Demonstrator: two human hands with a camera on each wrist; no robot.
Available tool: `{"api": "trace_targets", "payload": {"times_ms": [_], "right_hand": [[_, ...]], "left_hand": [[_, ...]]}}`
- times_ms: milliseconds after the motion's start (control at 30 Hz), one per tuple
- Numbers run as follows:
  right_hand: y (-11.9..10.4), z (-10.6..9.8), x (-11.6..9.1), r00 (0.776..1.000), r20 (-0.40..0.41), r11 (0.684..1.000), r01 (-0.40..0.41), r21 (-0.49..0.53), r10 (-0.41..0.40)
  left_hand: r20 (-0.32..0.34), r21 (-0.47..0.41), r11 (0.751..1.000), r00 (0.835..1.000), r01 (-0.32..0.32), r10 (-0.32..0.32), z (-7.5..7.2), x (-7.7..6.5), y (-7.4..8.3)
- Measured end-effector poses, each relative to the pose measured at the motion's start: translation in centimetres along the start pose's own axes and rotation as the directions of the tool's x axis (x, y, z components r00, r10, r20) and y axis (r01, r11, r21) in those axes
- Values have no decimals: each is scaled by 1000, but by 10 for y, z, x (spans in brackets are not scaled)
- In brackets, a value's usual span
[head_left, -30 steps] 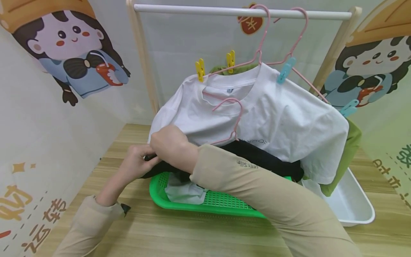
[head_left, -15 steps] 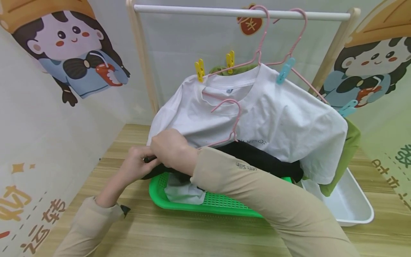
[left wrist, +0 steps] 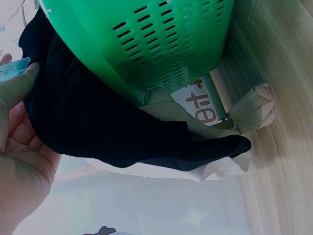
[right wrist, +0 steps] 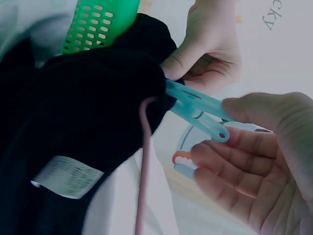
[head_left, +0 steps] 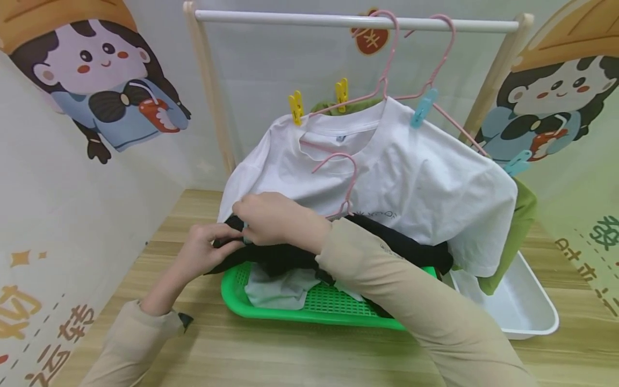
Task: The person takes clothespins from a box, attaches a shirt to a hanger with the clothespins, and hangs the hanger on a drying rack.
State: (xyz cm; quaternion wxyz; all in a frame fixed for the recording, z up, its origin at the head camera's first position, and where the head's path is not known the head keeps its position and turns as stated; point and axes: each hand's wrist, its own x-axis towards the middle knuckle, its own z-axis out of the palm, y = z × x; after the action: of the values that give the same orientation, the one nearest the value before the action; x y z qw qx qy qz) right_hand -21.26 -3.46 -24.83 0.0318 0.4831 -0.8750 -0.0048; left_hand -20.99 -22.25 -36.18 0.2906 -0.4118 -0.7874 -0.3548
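Observation:
A black garment (head_left: 285, 257) with a white label (right wrist: 68, 176) lies over the green basket, with a pink hanger (head_left: 352, 185) at its shoulder. My left hand (head_left: 205, 250) pinches the garment's edge between thumb and fingers. A light blue clothespin (right wrist: 198, 107) sits on the cloth at the hanger's end, beside the left thumb. My right hand (head_left: 278, 220) holds the clothespin's handles, thumb on one arm and index finger at the other; the handles stand apart. In the head view, the right hand mostly hides the clothespin.
A white T-shirt (head_left: 435, 183) and a green garment (head_left: 524, 215) hang from the rack's white rail (head_left: 290, 19), held by yellow clothespins (head_left: 296, 107) and blue clothespins (head_left: 424, 108). Beneath are the green basket (head_left: 242, 309) and a white tray (head_left: 541, 317) on the wooden table (head_left: 271, 355).
My right hand has shifted slightly right, away from the left hand, uncovering more black cloth and a bit of the blue clothespin. The left hand keeps its pinch. The head view has shifted slightly.

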Motion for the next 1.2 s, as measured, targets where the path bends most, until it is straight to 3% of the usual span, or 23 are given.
{"api": "trace_targets", "payload": {"times_ms": [133,233,300,400,500,700,833,1100,1200], "right_hand": [[4,2,-18,991,-130,1000,18,26,-15],[9,4,-39,963,-269,998,39,41,-26],[15,8,-58,924,-381,995,73,72,-40],[25,14,-90,842,-537,986,124,112,-45],[34,18,-124,770,-638,977,147,154,-15],[55,23,-191,675,-734,978,90,189,80],[68,30,-226,599,-789,984,12,177,135],[85,46,-281,496,-815,955,-147,259,298],[92,50,-295,433,-839,944,-171,284,330]], "left_hand": [[-2,9,1000,1000,11,-11,2,1,0],[-6,18,1000,1000,16,-16,3,1,-2],[-7,20,1000,1000,22,-22,4,1,-2],[-9,30,999,1000,28,-28,6,0,-2],[-9,49,998,999,48,-47,6,-2,-3],[-14,64,996,998,55,-54,7,-4,-6],[-20,56,998,999,38,-37,9,-5,-7],[-16,43,999,999,29,-28,9,-7,-7],[-17,46,999,1000,19,-19,10,-7,-8]]}}
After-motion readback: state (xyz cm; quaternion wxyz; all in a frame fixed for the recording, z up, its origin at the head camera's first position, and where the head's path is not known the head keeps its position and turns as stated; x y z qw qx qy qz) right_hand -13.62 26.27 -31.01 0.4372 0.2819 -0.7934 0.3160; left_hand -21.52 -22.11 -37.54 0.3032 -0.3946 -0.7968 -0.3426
